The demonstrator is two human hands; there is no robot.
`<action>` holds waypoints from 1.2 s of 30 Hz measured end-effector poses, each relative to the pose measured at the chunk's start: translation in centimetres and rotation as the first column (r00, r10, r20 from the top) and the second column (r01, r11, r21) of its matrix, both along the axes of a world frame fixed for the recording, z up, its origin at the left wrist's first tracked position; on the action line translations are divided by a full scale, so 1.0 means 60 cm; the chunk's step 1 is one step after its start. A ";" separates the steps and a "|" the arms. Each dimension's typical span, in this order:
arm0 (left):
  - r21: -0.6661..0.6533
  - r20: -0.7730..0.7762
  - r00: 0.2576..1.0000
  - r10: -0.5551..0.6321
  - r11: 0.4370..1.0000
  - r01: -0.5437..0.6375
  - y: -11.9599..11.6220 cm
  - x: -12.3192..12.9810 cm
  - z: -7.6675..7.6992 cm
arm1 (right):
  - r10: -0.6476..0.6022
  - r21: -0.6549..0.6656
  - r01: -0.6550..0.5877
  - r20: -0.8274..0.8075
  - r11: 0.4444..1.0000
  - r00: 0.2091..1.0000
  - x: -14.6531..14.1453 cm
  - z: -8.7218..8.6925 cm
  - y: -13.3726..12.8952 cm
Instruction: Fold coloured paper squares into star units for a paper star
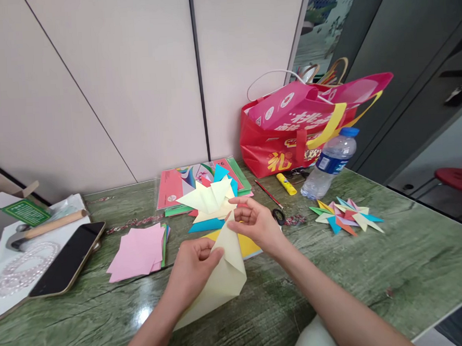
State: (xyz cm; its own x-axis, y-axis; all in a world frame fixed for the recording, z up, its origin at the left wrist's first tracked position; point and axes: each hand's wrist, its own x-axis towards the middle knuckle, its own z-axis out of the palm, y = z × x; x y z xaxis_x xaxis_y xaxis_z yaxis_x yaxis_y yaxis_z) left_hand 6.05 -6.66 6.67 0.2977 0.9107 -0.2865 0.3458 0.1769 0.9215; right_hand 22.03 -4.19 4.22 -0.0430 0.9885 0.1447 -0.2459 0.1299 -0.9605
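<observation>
A pale yellow sheet of paper (222, 280), partly folded, is held up between both hands above the table. My left hand (195, 264) pinches it at the left side, thumb on top. At the upper tip of the paper, my right hand (255, 223) grips with thumb and fingers. Beneath the paper lies a yellow-orange sheet (249, 245), mostly covered. Just beyond the hands sits a pile of folded paper pieces (209, 198) in pale yellow and blue. To the left is a stack of pink paper squares (137, 252) with green edges showing.
A colourful paper star (345, 215), a water bottle (328, 162), a glue stick (286, 184), a red pencil (269, 193) and black scissors (298, 173) lie rightward. Behind stands a red bag (268, 139). At left are a phone (70, 258), a hammer (50, 228) and a beaded strand (23, 266).
</observation>
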 end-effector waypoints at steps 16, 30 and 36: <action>-0.042 0.049 0.999 -0.023 0.999 0.025 0.001 0.001 0.009 | 0.108 -0.122 -0.107 -0.004 0.987 0.994 -0.005 0.005 -0.008; -0.009 0.059 0.994 -0.095 0.995 0.095 0.002 -0.001 0.005 | 0.146 -0.112 -0.141 0.036 0.984 0.989 -0.006 0.006 -0.011; -0.011 0.088 0.994 -0.070 0.997 0.071 0.006 -0.006 0.001 | 0.121 -0.106 -0.111 0.090 0.988 0.989 -0.011 -0.002 -0.011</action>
State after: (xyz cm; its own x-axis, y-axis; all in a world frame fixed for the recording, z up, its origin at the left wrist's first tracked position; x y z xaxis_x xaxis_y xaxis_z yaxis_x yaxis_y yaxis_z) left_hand 5.71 -6.33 6.70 0.3854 0.8826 -0.2691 0.2764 0.1678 0.9463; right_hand 21.35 -4.82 4.11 -0.1674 0.9853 0.0343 -0.1595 0.0073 -0.9872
